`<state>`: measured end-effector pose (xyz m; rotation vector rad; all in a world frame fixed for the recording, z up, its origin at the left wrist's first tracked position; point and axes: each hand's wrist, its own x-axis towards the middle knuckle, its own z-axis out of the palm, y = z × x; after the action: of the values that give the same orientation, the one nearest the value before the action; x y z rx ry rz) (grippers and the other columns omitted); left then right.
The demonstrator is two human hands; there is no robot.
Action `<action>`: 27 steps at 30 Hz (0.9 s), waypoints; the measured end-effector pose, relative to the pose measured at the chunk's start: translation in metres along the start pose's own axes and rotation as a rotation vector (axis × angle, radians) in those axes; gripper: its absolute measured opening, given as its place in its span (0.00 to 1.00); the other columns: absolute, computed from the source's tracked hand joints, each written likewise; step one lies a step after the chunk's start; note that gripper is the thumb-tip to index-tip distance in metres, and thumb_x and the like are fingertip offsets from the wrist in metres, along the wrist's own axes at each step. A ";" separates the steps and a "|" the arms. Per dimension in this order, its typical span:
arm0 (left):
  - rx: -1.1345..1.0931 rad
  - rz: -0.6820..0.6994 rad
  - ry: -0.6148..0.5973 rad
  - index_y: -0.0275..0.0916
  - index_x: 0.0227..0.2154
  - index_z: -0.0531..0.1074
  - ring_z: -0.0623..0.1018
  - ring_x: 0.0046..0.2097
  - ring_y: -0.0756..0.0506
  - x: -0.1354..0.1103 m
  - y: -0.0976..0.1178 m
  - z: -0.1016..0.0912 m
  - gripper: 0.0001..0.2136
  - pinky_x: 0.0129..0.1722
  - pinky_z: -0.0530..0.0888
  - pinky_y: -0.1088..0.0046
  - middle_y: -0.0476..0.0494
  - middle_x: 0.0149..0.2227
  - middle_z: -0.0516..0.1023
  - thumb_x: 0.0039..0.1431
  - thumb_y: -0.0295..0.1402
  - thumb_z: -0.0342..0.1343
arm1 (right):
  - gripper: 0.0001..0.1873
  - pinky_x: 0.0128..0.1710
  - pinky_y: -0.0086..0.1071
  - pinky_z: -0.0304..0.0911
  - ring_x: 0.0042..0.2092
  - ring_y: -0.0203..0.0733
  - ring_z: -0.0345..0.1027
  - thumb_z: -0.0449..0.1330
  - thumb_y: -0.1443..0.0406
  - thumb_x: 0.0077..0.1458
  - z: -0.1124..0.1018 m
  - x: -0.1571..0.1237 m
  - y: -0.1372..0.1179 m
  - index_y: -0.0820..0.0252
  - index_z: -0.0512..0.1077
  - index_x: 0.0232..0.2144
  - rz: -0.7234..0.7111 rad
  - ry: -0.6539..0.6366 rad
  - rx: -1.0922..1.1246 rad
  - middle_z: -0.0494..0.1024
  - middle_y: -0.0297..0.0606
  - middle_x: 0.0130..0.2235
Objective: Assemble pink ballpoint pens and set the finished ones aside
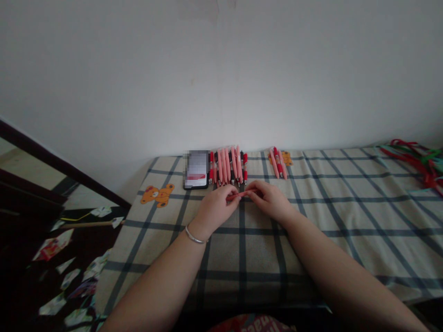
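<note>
My left hand and my right hand meet over the checked cloth, both pinching one pink pen held crosswise between them. A silver bangle circles my left wrist. Just beyond my hands lies a row of several pink and red pens side by side. A smaller group of pink and red pens lies to the right of that row.
A phone lies face up left of the pen row. The cloth bears orange bear prints. Red and green cords pile at the far right. A white wall stands behind. Paper scraps litter the dark floor at left.
</note>
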<state>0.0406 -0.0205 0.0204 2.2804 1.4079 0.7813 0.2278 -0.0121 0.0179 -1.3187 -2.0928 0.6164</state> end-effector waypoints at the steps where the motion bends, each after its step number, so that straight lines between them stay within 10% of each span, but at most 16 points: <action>1: 0.002 -0.001 0.001 0.40 0.32 0.69 0.74 0.33 0.49 0.000 0.000 0.000 0.06 0.31 0.67 0.75 0.49 0.32 0.76 0.58 0.36 0.50 | 0.08 0.28 0.28 0.56 0.29 0.36 0.64 0.52 0.62 0.57 0.000 0.000 0.000 0.59 0.69 0.34 0.005 -0.001 -0.001 0.73 0.34 0.30; 18: 0.032 0.048 -0.005 0.40 0.31 0.69 0.75 0.33 0.50 -0.001 0.003 -0.001 0.05 0.30 0.65 0.76 0.49 0.33 0.76 0.58 0.34 0.51 | 0.16 0.27 0.28 0.52 0.27 0.36 0.62 0.49 0.60 0.59 -0.002 0.003 0.003 0.59 0.68 0.23 0.002 -0.055 -0.073 0.70 0.33 0.24; 27: 0.026 0.013 0.020 0.40 0.33 0.69 0.74 0.34 0.49 0.000 0.001 -0.001 0.05 0.32 0.67 0.75 0.49 0.33 0.76 0.58 0.34 0.50 | 0.11 0.28 0.29 0.56 0.29 0.36 0.65 0.51 0.59 0.58 0.000 0.000 0.000 0.58 0.70 0.35 -0.011 0.002 0.007 0.75 0.35 0.31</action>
<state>0.0411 -0.0207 0.0218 2.3095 1.4215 0.7963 0.2278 -0.0116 0.0180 -1.3025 -2.0930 0.6175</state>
